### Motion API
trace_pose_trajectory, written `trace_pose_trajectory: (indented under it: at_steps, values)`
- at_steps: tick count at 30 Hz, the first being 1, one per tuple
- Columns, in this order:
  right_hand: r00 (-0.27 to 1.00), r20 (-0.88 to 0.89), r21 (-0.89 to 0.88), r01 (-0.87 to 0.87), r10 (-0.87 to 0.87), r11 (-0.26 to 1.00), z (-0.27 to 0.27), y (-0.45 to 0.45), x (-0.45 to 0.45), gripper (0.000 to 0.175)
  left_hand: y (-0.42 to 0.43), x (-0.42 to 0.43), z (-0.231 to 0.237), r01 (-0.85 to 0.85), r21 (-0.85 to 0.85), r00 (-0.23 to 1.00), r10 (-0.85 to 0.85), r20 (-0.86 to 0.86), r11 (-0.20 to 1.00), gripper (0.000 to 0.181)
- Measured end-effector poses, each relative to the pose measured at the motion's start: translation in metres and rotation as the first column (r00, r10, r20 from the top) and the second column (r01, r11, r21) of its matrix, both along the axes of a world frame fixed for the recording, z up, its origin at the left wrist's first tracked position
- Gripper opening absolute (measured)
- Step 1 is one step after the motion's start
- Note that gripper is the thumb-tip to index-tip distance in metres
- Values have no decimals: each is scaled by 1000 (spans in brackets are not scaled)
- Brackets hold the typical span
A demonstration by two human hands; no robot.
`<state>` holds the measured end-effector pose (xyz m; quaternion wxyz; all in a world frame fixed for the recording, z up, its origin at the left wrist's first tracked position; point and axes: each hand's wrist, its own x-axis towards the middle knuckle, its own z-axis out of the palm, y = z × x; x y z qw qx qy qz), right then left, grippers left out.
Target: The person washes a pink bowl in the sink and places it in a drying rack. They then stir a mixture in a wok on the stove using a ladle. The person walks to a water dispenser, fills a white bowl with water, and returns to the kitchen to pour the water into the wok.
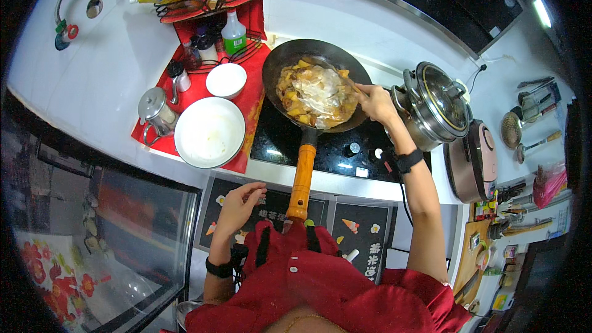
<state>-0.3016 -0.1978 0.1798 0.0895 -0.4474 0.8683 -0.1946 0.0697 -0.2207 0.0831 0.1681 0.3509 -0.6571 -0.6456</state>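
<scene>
A dark wok (pixel 319 48) sits on the black cooktop (pixel 277 134), its wooden handle (pixel 304 180) pointing towards my body. Inside it are yellow-brown chunks of food (pixel 296 101) in sauce, with a pale, whitish layer (pixel 321 85) across the middle. My right hand (pixel 377 103) grips a thin utensil (pixel 355 87) at the wok's right side; the utensil's far end is lost in the food. My left hand (pixel 240 206) hangs in front of the counter, left of the wooden handle, fingers loosely curled and holding nothing.
Right of the wok stand a lidded steel pot (pixel 430 111) and a rice cooker (pixel 471 162). On the left, a large white bowl (pixel 210 132), a small white bowl (pixel 226 80) and a steel pitcher (pixel 155 106) rest on red matting below a condiment rack (pixel 208 9). Ladles (pixel 511 129) hang at right.
</scene>
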Motion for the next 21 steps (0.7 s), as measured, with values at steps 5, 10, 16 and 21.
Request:
trace_pose_trajectory:
  at_steps: [5, 10, 16, 21]
  values:
    - [993, -67, -165, 82, -94, 983, 16, 32, 15, 29, -1, 1, 2, -14, 41, 1000, 14, -1, 999, 26]
    - [965, 135, -82, 239, -227, 968, 11, 43, 6, 32, -1, 0, 3, 13, 26, 1000, -13, 20, 1000, 26]
    - [914, 333, -61, 267, -233, 962, -11, 47, 6, 37, -1, -2, 4, 39, -6, 999, -38, 38, 999, 26]
    - [986, 50, -115, 162, -157, 980, -2, 69, -9, 32, -1, -5, 2, 57, -23, 998, -56, 22, 998, 26]
